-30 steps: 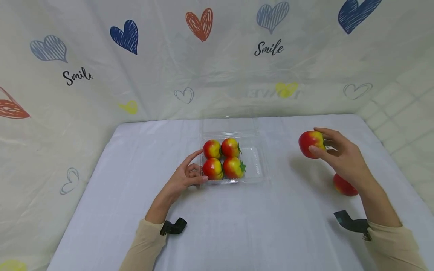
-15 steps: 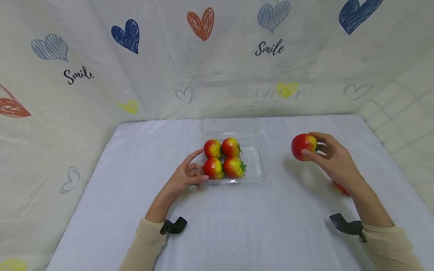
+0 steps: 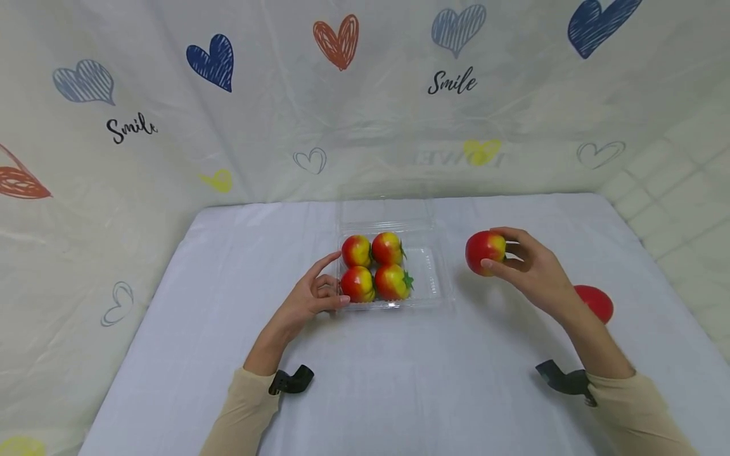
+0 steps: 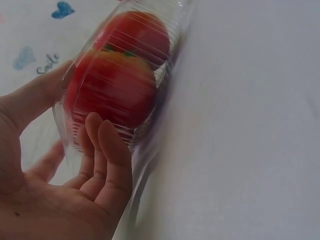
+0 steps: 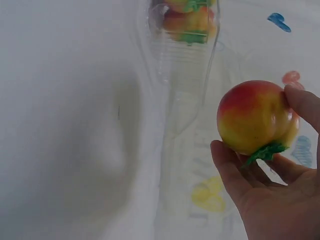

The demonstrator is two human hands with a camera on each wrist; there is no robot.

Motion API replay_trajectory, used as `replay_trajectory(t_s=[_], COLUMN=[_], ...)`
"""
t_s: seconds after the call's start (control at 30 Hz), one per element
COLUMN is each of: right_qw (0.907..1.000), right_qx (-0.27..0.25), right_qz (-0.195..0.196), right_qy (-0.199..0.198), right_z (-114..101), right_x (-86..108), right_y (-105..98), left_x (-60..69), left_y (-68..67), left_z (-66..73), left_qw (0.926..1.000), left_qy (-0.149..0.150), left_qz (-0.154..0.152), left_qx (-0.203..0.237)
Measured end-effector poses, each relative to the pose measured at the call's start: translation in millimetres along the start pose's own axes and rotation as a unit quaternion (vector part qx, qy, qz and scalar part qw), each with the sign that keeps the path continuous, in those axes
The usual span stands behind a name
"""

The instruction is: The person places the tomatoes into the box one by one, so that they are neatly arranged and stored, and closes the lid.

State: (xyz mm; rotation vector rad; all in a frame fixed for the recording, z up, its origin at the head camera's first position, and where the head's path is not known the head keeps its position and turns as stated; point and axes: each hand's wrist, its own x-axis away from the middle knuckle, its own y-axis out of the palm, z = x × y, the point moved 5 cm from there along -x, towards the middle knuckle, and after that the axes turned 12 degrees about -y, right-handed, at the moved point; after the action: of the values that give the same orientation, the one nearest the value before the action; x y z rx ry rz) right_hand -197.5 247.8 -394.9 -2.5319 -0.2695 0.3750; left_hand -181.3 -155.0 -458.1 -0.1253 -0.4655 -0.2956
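Note:
A clear plastic box (image 3: 426, 278) with its lid folded back holds several red and yellow fruits (image 3: 392, 282) in its left part; its right part is bare. My left hand (image 3: 302, 301) rests at the box's left side, thumb and index finger touching its edge, the other fingers bent against the wall in the left wrist view. Right of the box, my right hand (image 3: 533, 269) holds one red and yellow fruit (image 3: 485, 253) above the table between thumb and fingers. Its green leaves (image 5: 267, 151) face the palm in the right wrist view.
Another red fruit (image 3: 595, 303) lies on the white table cloth (image 3: 365, 392), partly behind my right forearm. The transparent lid (image 3: 384, 212) reaches the table's back edge, near a hanging sheet (image 3: 256, 126) printed with hearts.
My right hand has moved left with its fruit, closer to the box, and more of the fruit by the forearm shows. My left hand and the box have stayed in place.

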Motion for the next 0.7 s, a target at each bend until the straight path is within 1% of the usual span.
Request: replay_trajectory(t_s=[0.23,0.47,0.7], right_qw=[0.9984,0.9977,0.9971], right_qx=[0.032,0.017,0.011], right_qz=[0.004,0.000,0.002], right_qy=[-0.046,-0.065,-0.075], right_z=[-7.0,-7.8,-12.2], right_x=[-5.8,-8.8,-13.0], right_y=[14.0,26.7,32.1], left_x=[-0.7,-1.2,-0.4], left_y=[0.4,1.8,1.5], left_z=[0.6,1.4,1.5], left_qw=[1.0000,0.9999,0.9998], left_qy=[0.001,0.006,0.012], left_qz=[-0.004,-0.010,-0.016], left_qx=[0.000,0.001,0.009])
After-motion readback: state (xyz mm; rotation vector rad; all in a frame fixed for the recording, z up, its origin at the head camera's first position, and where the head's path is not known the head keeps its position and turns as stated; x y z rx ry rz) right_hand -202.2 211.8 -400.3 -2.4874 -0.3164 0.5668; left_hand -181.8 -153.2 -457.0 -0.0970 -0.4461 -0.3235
